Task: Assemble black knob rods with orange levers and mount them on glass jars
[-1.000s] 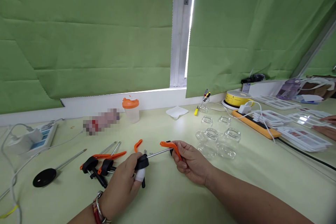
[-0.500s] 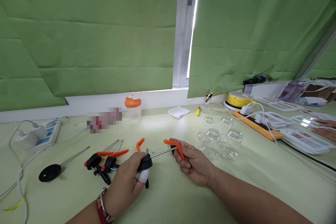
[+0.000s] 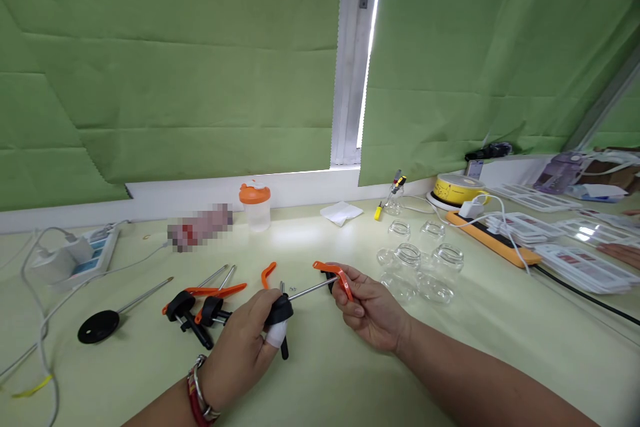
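Observation:
My left hand (image 3: pixel 243 343), a white wrap on one finger, is closed around a black round cap (image 3: pixel 281 310) with a thin metal rod (image 3: pixel 311 291) running out to the right. At the rod's far end, my right hand (image 3: pixel 373 313) pinches a bent orange lever (image 3: pixel 336 271) and a small black part, partly hidden behind the fingers. Another orange lever (image 3: pixel 268 273) lies on the table just beyond my left hand, with tiny metal bits (image 3: pixel 293 289) close by. Left of my hand rest two black-and-orange plunger assemblies (image 3: pixel 181 307) and a black disc (image 3: pixel 99 327) on a rod.
Several clear glass jars (image 3: pixel 407 270) stand to the right. Behind are an orange-lidded cup (image 3: pixel 255 207), white paper (image 3: pixel 341 213) and screwdrivers (image 3: pixel 397 185) in a jar. An orange power strip (image 3: pixel 493 240) borders stacked white sheets (image 3: pixel 585 267), near a co-worker's hand (image 3: pixel 620 255).
My hands hold the same parts in nearly the same pose. The view has shifted slightly, and one of the co-worker's hands at the right edge has moved away from the sheets.

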Action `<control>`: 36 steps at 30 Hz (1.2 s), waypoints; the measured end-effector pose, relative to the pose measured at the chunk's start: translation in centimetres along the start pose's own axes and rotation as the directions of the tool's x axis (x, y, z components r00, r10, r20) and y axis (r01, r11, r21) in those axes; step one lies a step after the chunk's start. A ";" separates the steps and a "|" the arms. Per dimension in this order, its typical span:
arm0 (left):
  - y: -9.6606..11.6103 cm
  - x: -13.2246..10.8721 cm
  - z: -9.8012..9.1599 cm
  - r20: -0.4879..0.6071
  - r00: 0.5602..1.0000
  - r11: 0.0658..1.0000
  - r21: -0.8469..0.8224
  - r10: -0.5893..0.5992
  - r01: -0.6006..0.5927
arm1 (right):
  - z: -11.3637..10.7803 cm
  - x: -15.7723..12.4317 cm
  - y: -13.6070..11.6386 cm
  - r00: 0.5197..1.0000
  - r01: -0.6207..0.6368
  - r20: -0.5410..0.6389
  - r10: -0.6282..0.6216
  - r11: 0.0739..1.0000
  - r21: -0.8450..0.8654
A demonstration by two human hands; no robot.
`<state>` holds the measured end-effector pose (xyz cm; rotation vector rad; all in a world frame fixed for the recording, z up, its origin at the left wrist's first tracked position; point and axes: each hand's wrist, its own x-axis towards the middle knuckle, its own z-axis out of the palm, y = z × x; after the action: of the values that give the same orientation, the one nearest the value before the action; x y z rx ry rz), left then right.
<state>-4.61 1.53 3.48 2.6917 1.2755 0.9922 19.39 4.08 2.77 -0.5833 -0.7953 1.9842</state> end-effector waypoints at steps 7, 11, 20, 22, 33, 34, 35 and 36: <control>0.1 -0.2 0.0 0.015 1.000 0.999 -0.045 0.002 -0.001 | -0.3 0.1 0.0 1.000 -0.004 0.022 0.003 0.999 0.044; 0.1 -0.2 -0.1 0.008 1.000 0.999 -0.034 -0.024 0.025 | -0.4 0.1 0.1 1.000 -0.005 0.003 0.004 0.999 0.051; 0.6 -0.2 0.1 0.010 0.998 0.990 -0.121 -0.064 0.065 | 0.4 -0.3 1.1 0.994 -0.093 0.050 0.094 0.995 -0.035; 0.7 -0.3 0.2 -0.007 0.990 0.976 -0.167 -0.141 0.138 | 0.6 -0.6 1.2 0.992 -0.097 0.080 0.101 0.994 -0.055; 2.1 0.9 -0.3 0.196 0.950 0.773 -0.554 -0.242 0.311 | 0.6 -0.6 2.5 0.990 0.016 0.140 0.006 0.989 -0.150; 2.2 0.8 -0.3 0.228 0.944 0.744 -0.582 -0.240 0.330 | 0.6 -0.6 2.6 0.987 0.017 0.160 0.008 0.988 -0.156; 2.3 0.7 -0.2 0.263 0.936 0.710 -0.612 -0.232 0.348 | 0.7 -0.6 2.7 0.983 0.020 0.181 0.010 0.986 -0.164; 2.4 0.6 -0.2 0.297 0.929 0.670 -0.646 -0.222 0.367 | 0.7 -0.6 2.8 0.980 0.024 0.199 0.011 0.985 -0.171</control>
<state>-2.79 0.32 4.59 1.8715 0.9817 0.8932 17.69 2.24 1.28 -0.4841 -1.1001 2.0013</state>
